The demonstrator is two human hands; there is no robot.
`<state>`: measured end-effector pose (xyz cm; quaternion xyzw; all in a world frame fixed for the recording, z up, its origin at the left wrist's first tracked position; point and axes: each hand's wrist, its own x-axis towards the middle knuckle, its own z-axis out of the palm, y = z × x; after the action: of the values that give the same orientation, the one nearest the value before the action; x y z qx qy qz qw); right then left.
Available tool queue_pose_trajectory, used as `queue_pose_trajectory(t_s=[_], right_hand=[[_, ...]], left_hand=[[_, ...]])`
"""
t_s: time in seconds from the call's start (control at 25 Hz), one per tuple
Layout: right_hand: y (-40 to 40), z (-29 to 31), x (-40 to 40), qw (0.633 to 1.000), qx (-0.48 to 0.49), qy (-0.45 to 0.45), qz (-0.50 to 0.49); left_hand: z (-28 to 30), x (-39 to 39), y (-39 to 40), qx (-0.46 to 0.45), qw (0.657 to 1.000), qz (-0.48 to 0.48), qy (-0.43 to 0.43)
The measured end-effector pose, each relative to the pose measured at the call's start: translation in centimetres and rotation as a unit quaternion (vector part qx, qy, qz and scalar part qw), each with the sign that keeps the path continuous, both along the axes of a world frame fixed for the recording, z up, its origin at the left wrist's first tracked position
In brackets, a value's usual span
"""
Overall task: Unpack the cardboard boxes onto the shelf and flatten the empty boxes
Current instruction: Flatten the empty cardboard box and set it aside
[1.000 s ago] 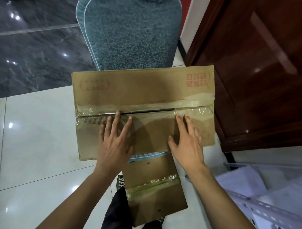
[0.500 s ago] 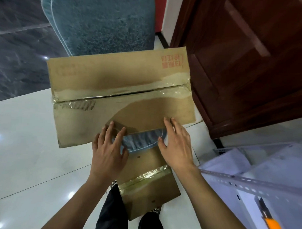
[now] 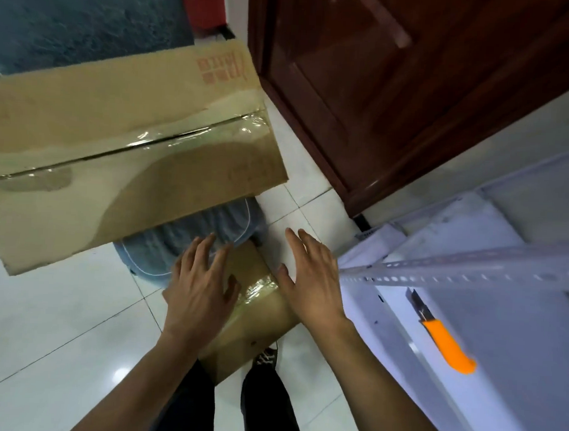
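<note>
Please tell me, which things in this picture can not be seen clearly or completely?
- Large cardboard box, head view: left end cut off by the frame edge; contents hidden, flaps taped.
- Small cardboard box: partly covered by the left hand.
- Red print on the large box: blurred, unreadable.
- Orange knife on the shelf: motion-blurred.

We see bare forearms, no sleeves — left hand (image 3: 200,288) and right hand (image 3: 311,279) without rings, gloves or watch. We note dark trousers (image 3: 263,405) — dark shoe with white laces (image 3: 266,356) below.
</note>
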<state>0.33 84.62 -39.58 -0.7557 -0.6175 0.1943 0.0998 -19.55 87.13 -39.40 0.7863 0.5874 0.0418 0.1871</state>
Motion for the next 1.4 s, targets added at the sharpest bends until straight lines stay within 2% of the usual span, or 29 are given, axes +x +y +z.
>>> queue_pose_trajectory(t_s=[0.28,0.64,0.84,1.04,1.16,1.4], right_hand=[[-8.5,-0.6,5.7,0.999,0.01,-0.005,-0.052],[-15.6,-1.9,13.9,0.977,0.038,-0.1,-0.182],[-17.7,-2.7,17.7,0.951,0.057,-0.188,-0.239],[-18.8,-3.7,19.9,0.938,0.01,-0.205,-0.281],[-19.2,-4.4,20.4,0.935,-0.013,-0.23,-0.269],[-19.9,-4.3,19.2,0.935,0.002,-0.23,-0.269]], left_hand=[[0.1,6.5,-4.1,0.022,0.996,-0.063,-0.054],[0.6,11.8,-8.0,-0.01,0.986,-0.13,-0.1],[0.6,12.9,-9.3,-0.01,0.983,-0.152,-0.106],[0.5,12.7,-9.6,-0.018,0.98,-0.164,-0.115],[0.5,12.4,-9.5,-0.02,0.981,-0.155,-0.116],[0.3,11.6,-8.7,-0.018,0.984,-0.143,-0.108]])
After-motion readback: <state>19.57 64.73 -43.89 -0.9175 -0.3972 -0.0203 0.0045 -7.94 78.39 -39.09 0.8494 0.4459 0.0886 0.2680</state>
